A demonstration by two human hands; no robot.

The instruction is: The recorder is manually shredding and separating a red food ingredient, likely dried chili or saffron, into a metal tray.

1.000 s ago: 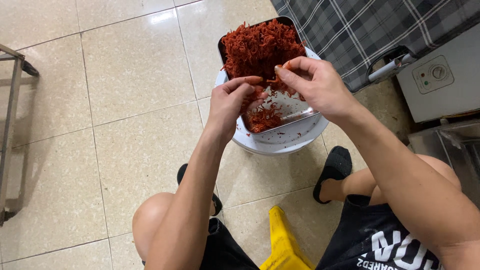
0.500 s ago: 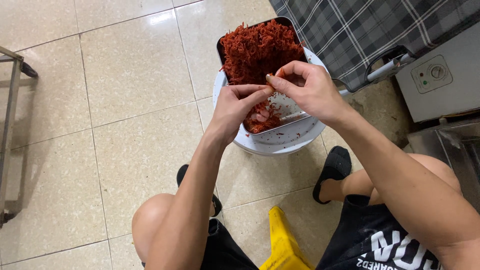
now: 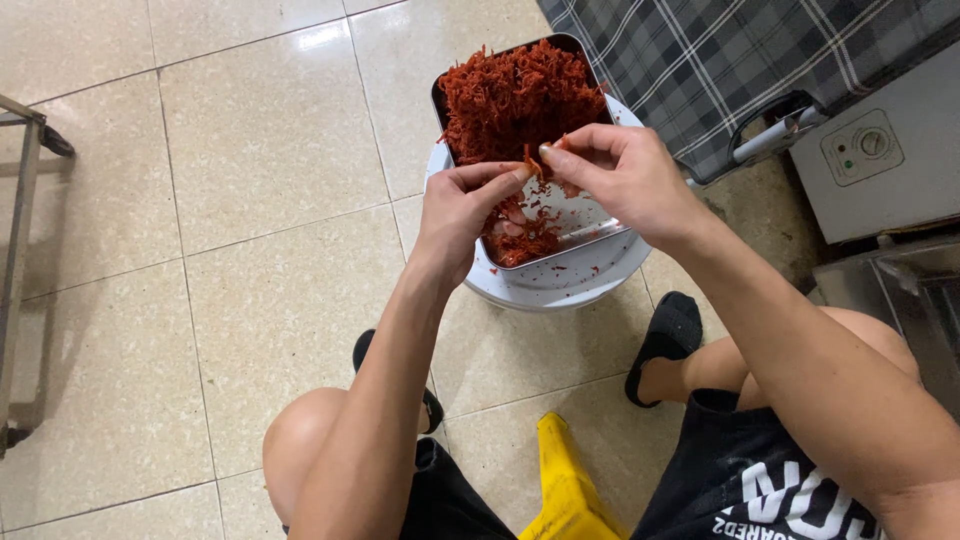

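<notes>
Beige speckled floor tiles (image 3: 250, 300) with thin grout lines are spreading left of and below the fingers, catching a soft glare of overhead light up beyond them. A metal frame (image 3: 20, 270) is standing far left of the fingers. A dark plaid cloth (image 3: 720, 60) is lying up and right of them, beside a grey appliance (image 3: 880, 160) with 1 dial.

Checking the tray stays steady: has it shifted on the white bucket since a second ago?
No. The tray sits the same on the bucket, its far end past the rim.
</notes>
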